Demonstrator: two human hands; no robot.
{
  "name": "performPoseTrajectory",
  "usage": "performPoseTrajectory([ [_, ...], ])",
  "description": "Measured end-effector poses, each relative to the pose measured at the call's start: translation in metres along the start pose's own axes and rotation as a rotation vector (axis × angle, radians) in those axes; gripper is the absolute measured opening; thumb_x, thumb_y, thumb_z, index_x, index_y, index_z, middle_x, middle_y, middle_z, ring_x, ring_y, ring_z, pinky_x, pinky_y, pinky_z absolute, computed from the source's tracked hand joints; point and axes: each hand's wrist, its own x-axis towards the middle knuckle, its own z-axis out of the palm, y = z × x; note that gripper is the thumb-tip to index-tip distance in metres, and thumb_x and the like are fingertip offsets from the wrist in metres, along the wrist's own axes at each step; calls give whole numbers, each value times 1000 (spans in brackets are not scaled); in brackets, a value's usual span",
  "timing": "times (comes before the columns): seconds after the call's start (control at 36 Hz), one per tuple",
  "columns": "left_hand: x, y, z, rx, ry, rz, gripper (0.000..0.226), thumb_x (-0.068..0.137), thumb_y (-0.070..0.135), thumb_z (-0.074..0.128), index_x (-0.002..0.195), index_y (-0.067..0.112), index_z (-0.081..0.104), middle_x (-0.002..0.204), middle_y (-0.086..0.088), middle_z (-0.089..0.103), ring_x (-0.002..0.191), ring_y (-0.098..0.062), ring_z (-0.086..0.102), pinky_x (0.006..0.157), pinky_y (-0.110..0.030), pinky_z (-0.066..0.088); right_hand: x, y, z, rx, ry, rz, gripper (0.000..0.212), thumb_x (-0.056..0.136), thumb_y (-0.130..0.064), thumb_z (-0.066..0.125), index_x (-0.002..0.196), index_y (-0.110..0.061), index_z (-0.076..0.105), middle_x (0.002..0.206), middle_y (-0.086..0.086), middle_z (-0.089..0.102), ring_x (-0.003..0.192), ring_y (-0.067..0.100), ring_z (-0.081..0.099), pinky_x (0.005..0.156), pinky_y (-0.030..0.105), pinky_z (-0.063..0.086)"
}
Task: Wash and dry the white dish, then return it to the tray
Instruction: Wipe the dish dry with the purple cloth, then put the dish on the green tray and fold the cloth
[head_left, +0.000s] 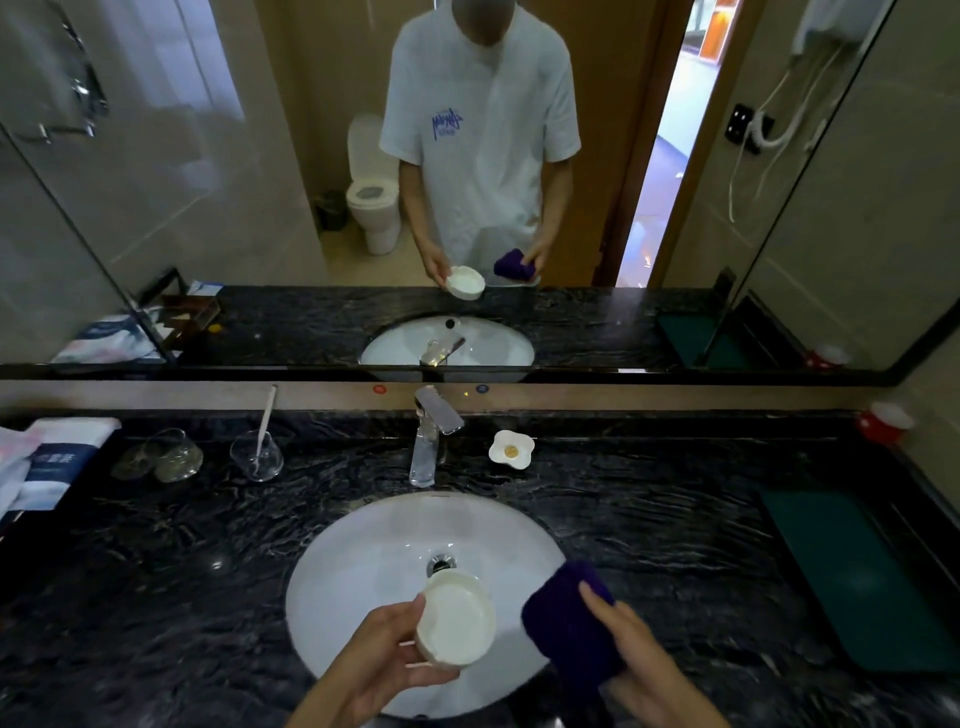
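While no water can be seen running from the tap, the drying step is judged to be the one in hand. At the far left of the dark stone counter a folded towel is laid, and beside it an upturned glass and an upright glass with a toothbrush in it are stood. Over the white sink the white dish is held by the left hand, the thumb being hooked over the near rim and the fingers closed under the base, so that the hollow is tipped slightly toward the right. Whether drops are left on it cannot be told. Just beside it, but apart from it, a folded purple cloth is gripped by the right hand, with the fingers wrapped over its outer face. Behind the sink, a small flower-shaped soap dish is set near the tap. At the far right a dark green tray is laid bare on the counter, well apart from the dish. For the next move, the cloth would need to be brought against the hollow and rim and turned round them, while the dish is kept steady; only then would the dish be carried rightward to the tray.
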Motion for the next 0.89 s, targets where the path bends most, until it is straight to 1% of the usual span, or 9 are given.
performPoseTrajectory([
  [0.14, 12, -6, 9, -71, 48, -25, 42, 95, 23, 60, 115, -14, 63, 110, -32, 63, 89, -49, 67, 77, -60, 58, 10, -37, -55, 49, 99, -48, 21, 89, -3, 64, 109, 4, 68, 95, 30, 74, 72, 37, 75, 61, 43, 63],
  [0.22, 21, -10, 17, -106, 46, -27, 42, 95, 23, 61, 117, -13, 63, 112, -32, 63, 92, -50, 67, 80, -62, 57, 34, -63, -91, -46, 242, -107, 33, 87, 7, 63, 119, -1, 62, 107, 28, 71, 88, 39, 69, 86, 54, 57],
  [0.28, 26, -12, 22, -127, 48, -20, 42, 95, 23, 60, 118, -13, 63, 112, -32, 64, 92, -50, 68, 82, -62, 57, 54, -78, -116, -273, 396, -175, 47, 86, 7, 66, 130, -4, 56, 122, 26, 65, 99, 35, 62, 98, 51, 49],
  [0.33, 30, -14, 28, -156, 55, -18, 42, 95, 23, 60, 119, -12, 63, 118, -34, 63, 96, -51, 67, 83, -62, 56, 75, -91, -139, -655, 551, -267, 48, 86, -1, 72, 131, -3, 55, 122, 23, 65, 97, 31, 61, 92, 43, 50],
  [0.47, 37, -22, 43, -220, 96, 22, 40, 96, 21, 59, 119, -11, 62, 111, -34, 67, 91, -50, 69, 84, -63, 56, 111, -109, -168, -1351, 764, -417, 42, 84, -17, 76, 121, -7, 58, 107, 22, 57, 92, 39, 58, 76, 44, 55],
  [0.61, 39, -30, 47, -258, 100, 31, 40, 98, 22, 57, 121, -10, 61, 119, -35, 66, 97, -51, 69, 87, -64, 54, 119, -98, -157, -1798, 710, -356, 49, 81, -30, 76, 121, -11, 54, 117, 14, 52, 106, 31, 53, 81, 40, 53],
  [0.72, 40, -34, 45, -278, 112, 38, 40, 97, 22, 56, 119, -11, 61, 120, -36, 65, 96, -51, 69, 86, -63, 55, 128, -65, -146, -1889, 613, -368, 64, 79, -47, 70, 123, -2, 60, 115, 19, 55, 102, 35, 51, 78, 44, 48],
  [0.83, 39, -36, 43, -269, 91, 51, 40, 97, 23, 55, 119, -9, 63, 116, -33, 68, 98, -49, 70, 89, -62, 54, 131, -28, -148, -1830, 450, -322, 105, 92, -69, 4, 129, 13, 57, 125, 36, 58, 109, 48, 56, 91, 53, 37],
  [0.89, 39, -36, 43, -276, 95, 53, 40, 98, 23, 55, 120, -10, 62, 118, -35, 67, 100, -51, 69, 87, -61, 55, 127, -15, -151, -1809, 379, -284, 109, 91, -71, -1, 131, 13, 56, 132, 37, 56, 115, 51, 57, 97, 55, 32],
])
